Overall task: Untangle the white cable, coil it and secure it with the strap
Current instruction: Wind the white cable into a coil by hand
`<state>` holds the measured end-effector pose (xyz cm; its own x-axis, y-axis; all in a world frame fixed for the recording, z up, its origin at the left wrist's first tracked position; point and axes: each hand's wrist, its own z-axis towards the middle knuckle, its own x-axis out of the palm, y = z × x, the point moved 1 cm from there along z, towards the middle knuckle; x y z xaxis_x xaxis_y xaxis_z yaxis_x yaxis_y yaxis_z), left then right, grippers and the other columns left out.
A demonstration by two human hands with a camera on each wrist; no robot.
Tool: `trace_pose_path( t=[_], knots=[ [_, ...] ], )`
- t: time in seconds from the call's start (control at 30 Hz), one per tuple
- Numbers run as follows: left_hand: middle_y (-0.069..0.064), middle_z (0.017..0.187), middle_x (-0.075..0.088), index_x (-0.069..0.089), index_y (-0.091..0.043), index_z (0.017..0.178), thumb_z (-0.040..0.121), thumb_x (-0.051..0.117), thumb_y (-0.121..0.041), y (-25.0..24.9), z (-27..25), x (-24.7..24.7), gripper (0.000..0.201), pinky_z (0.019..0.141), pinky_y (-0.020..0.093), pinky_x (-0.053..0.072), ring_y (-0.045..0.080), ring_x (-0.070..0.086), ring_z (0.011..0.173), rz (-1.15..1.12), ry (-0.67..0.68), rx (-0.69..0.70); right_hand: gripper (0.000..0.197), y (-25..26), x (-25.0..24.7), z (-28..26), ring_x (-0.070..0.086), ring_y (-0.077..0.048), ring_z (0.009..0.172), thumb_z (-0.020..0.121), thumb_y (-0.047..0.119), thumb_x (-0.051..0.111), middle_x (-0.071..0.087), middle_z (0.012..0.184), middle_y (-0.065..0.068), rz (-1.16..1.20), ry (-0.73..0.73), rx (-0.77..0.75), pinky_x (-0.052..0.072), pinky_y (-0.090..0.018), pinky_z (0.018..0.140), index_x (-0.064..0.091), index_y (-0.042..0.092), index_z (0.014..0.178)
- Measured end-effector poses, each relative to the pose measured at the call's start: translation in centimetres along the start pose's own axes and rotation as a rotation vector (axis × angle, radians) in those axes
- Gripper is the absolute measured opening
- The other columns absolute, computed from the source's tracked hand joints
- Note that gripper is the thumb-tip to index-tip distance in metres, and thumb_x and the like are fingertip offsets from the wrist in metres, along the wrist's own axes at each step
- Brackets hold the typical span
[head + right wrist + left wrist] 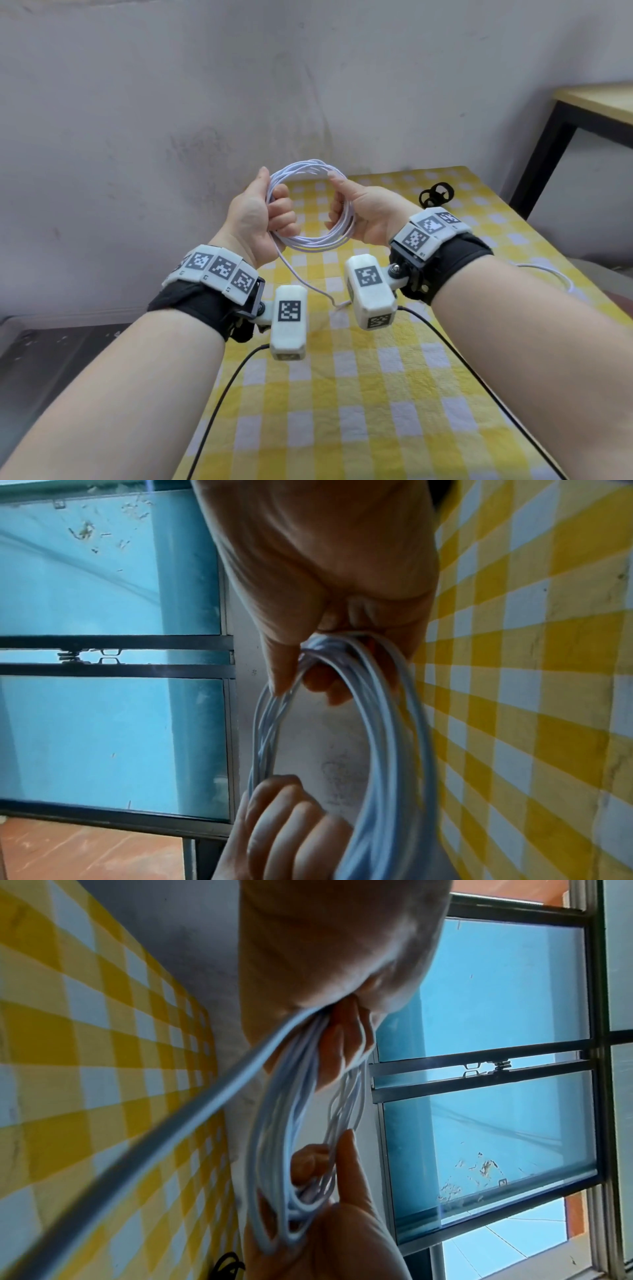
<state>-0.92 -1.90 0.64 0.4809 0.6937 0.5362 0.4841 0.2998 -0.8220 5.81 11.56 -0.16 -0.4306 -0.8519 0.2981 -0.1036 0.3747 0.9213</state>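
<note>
While both hands are raised above the table (394, 394), the left hand (260, 219) has its fingers curled tight round one side of the white cable (318, 240), thumb up along the loops. Opposite it, the right hand (363, 212) pinches the other side of the coil between thumb and bent fingers. Several round loops hang between them, clear of the yellow checked cloth. One loose end (301, 277) trails down from the left hand toward the table. A black strap (436, 196) lies on the cloth beyond the right wrist, apart from the cable.
</note>
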Motion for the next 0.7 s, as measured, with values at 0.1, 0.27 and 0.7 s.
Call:
trace_pose_path(
  t=[0.1,0.27,0.7],
  knots=[
    [-0.008,0.035,0.019,0.032,-0.020,0.059,0.099,0.030,-0.049,-0.3,0.0,-0.5,0.049,0.035,0.015,0.013,0.007,0.016,0.027,0.126,0.019,-0.063,0.021,0.3,0.0,-0.4,0.046,-0.011,0.046,0.092,0.021,0.061,0.042,0.058,0.002,-0.131,0.050,-0.018,0.049,-0.026,0.058,0.051,0.014,0.075],
    [-0.009,0.037,0.020,0.033,-0.019,0.060,0.098,0.031,-0.050,-0.7,-0.3,-0.5,0.049,0.035,0.017,0.015,0.006,0.016,0.027,0.305,0.099,-0.182,0.013,0.4,-0.1,-0.3,0.035,-0.007,0.040,0.086,0.011,0.067,0.036,0.055,0.003,-0.296,0.030,-0.058,0.036,-0.018,0.040,0.055,0.014,0.080],
    [-0.007,0.047,0.046,0.048,-0.016,0.076,0.096,0.029,-0.052,0.7,-0.2,-0.6,0.045,0.063,0.026,0.051,0.010,0.050,0.046,0.109,0.248,-0.080,0.033,0.6,0.1,0.1,0.014,-0.006,0.026,0.092,0.012,0.048,0.022,0.032,0.008,0.026,-0.211,0.008,0.012,-0.014,0.029,0.034,0.018,0.063]
  ],
)
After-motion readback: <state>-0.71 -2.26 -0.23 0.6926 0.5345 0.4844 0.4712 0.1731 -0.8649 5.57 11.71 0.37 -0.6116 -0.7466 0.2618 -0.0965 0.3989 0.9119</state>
